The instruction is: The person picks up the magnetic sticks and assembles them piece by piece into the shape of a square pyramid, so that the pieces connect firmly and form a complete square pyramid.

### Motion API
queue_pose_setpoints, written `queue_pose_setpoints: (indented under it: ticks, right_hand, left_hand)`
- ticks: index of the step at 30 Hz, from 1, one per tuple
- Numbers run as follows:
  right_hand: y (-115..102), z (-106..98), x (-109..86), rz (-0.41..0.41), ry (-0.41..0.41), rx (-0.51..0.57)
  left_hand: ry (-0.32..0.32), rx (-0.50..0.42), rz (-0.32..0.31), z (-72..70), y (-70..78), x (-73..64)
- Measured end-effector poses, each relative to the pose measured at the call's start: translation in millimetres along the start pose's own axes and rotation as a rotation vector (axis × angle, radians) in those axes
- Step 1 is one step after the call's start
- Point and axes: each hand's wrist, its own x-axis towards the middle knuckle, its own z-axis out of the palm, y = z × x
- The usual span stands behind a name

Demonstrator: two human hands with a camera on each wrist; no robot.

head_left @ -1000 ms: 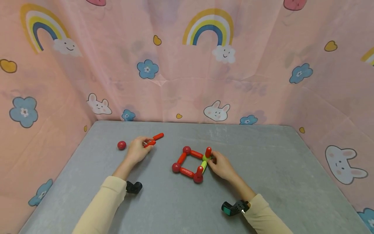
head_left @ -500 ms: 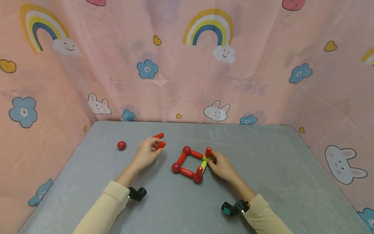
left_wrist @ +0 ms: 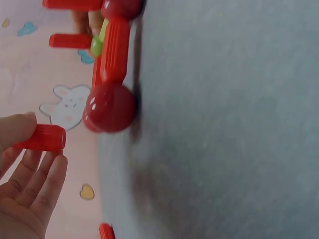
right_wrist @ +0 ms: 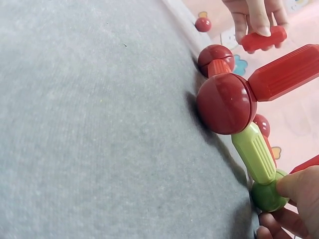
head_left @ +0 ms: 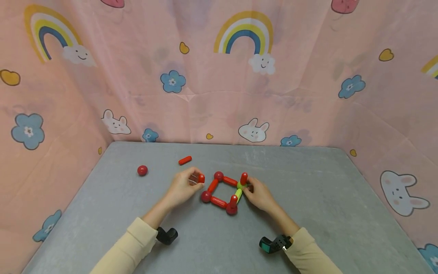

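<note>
Between thumb and fingers my left hand pinches a red rod, lifted above the table just left of a square frame of rods and balls. Three corners are red balls; the fourth is a green ball, which my right hand pinches. Red rods form three sides and a yellow-green rod the fourth. Upright red rods stand on the green ball and on the near red ball.
A loose red rod lies behind my left hand. Farther left rests a single red ball. The grey table ends at a pink printed curtain at the back and sides.
My left hand has carried the red rod rightward, away from the loose rod and up to the frame's left side. My right hand has stayed at the green ball.
</note>
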Motion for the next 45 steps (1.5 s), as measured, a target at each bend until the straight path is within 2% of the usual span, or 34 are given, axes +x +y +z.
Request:
queue_pose_setpoints:
  ticks: [7, 15, 28, 33, 38, 45]
  right_hand:
    - [-0.6, -0.4, -0.3, 0.006, -0.005, 0.001]
    - [-2.1, 0.4, -0.6, 0.022, -0.007, 0.005]
    - [-1.6, 0.3, 0.8, 0.025, -0.015, 0.004]
    - [-3.0, -0.4, 0.3, 0.030, -0.016, 0.022]
    - [-5.6, -1.3, 2.6, 0.072, -0.026, 0.022]
    - [-5.4, -2.6, 11.6, 0.082, -0.035, 0.036]
  left_hand:
    - [-0.034, -0.027, 0.034, 8.3, 5.3, -4.7]
    - [-0.053, -0.016, 0.016, 13.1, 4.9, -8.9]
    - [-0.040, -0.040, 0.015, 16.0, 3.0, -12.0]
    - [-0.051, -0.014, 0.026, 15.6, -1.3, -13.0]
    - [-0.088, 0.041, 0.013, 16.9, -7.7, -16.1]
    - [-0.128, 0.091, 0.057, 24.6, -12.5, -18.3]
